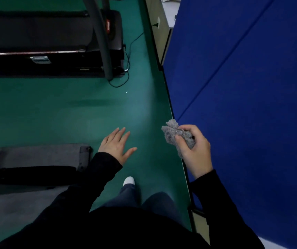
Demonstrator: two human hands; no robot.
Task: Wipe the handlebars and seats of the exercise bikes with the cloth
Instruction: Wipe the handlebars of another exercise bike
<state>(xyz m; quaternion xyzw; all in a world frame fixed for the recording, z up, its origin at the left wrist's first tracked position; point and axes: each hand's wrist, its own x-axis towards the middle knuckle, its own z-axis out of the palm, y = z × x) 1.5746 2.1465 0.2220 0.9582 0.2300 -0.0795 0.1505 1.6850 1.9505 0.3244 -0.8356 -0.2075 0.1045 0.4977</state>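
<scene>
A crumpled grey cloth is bunched in my right hand, whose fingers and thumb curl around it, at the lower right beside a blue panel. My left hand hangs in the air over the green floor with straight, spread fingers and holds nothing. No exercise bike handlebar or seat shows in this view.
A black treadmill with a grey upright stands at the upper left, its power cable trailing over the green floor. Another dark machine base lies at the lower left. A tall blue partition fills the right side.
</scene>
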